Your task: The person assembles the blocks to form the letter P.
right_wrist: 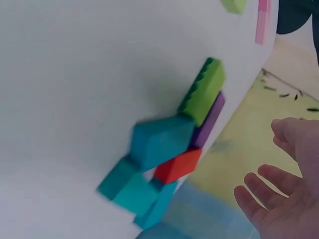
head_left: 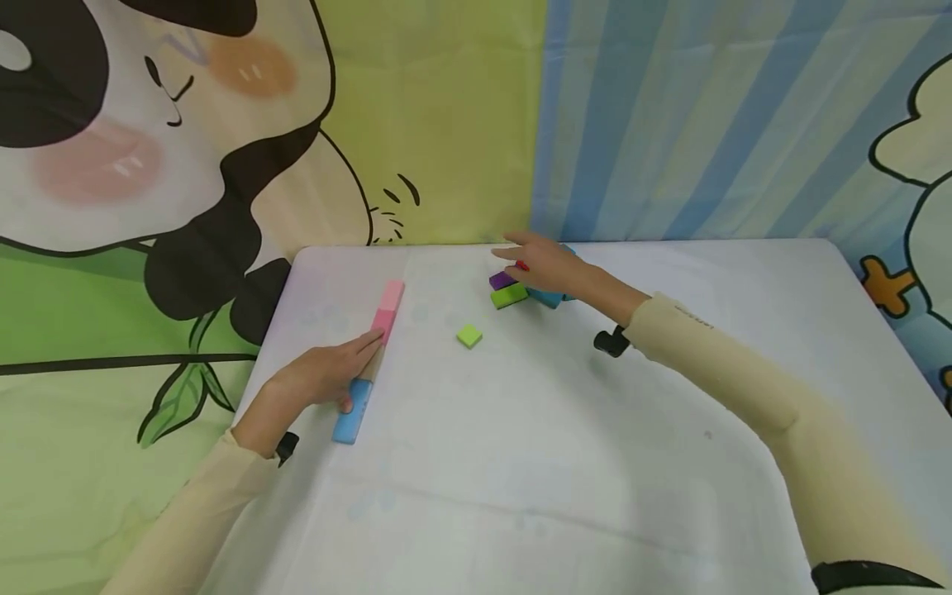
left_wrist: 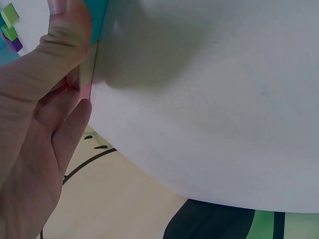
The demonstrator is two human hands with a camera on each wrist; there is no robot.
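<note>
A straight row of blocks lies at the table's left: a light pink block [head_left: 392, 293], a pink block [head_left: 383, 321], a beige one partly covered, and a blue block [head_left: 353, 413]. My left hand [head_left: 321, 376] touches the row, thumb at the blue block and outstretched fingers along the pink and beige part. My right hand [head_left: 546, 263] reaches over a cluster at the back, fingers spread and holding nothing. That cluster has a green block [right_wrist: 204, 94], a purple block [right_wrist: 209, 118], a red block [right_wrist: 178, 167] and several blue and teal blocks [right_wrist: 162, 142].
A small light green block [head_left: 469, 335] lies alone between the row and the cluster. White cloth covers the table [head_left: 521, 463]. Behind its back edge hangs a printed curtain [head_left: 446, 124] with a cartoon panda. The cluster sits close to that back edge.
</note>
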